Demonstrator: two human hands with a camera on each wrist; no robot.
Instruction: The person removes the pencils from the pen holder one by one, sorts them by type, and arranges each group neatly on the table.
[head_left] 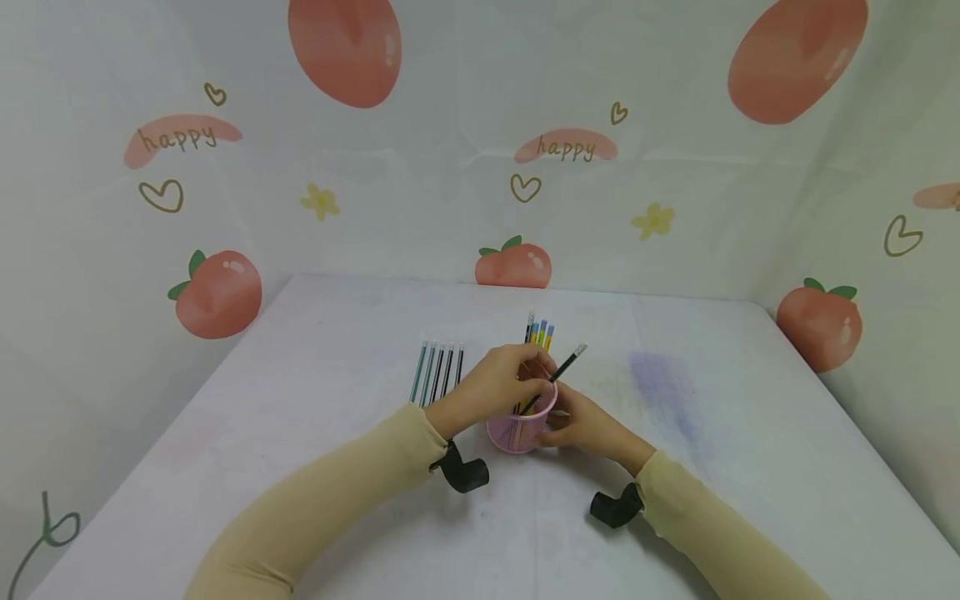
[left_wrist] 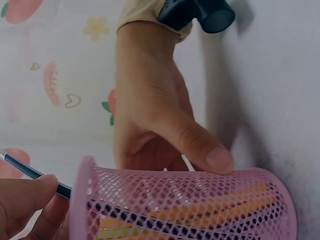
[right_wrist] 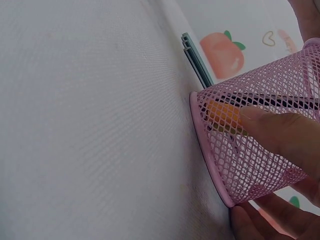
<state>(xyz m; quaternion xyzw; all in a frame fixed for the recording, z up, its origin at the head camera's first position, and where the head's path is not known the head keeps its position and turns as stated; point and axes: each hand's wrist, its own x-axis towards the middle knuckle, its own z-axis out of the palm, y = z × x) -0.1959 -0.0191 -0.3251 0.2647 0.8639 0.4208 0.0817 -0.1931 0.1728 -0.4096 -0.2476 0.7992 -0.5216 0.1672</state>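
A pink mesh pencil cup (head_left: 513, 437) stands upright on the white table, with yellow and black pencils inside. My right hand (head_left: 596, 425) grips the cup around its side; in the right wrist view the thumb (right_wrist: 272, 127) presses against the mesh. Over the rim, my left hand (head_left: 498, 383) pinches a black pencil (head_left: 570, 362) with a white eraser end. That pencil slants, its lower part inside the cup, as the left wrist view shows through the mesh (left_wrist: 165, 182). Other pencil tops (head_left: 550, 335) stick up behind the left hand.
Left of the cup, several dark and teal pencils (head_left: 418, 372) lie side by side in a row on the table (head_left: 337, 367), partly behind the left hand. A printed curtain (head_left: 420, 167) hangs around the table's back and sides. Black wrist devices (head_left: 465, 473) hang below both sleeves.
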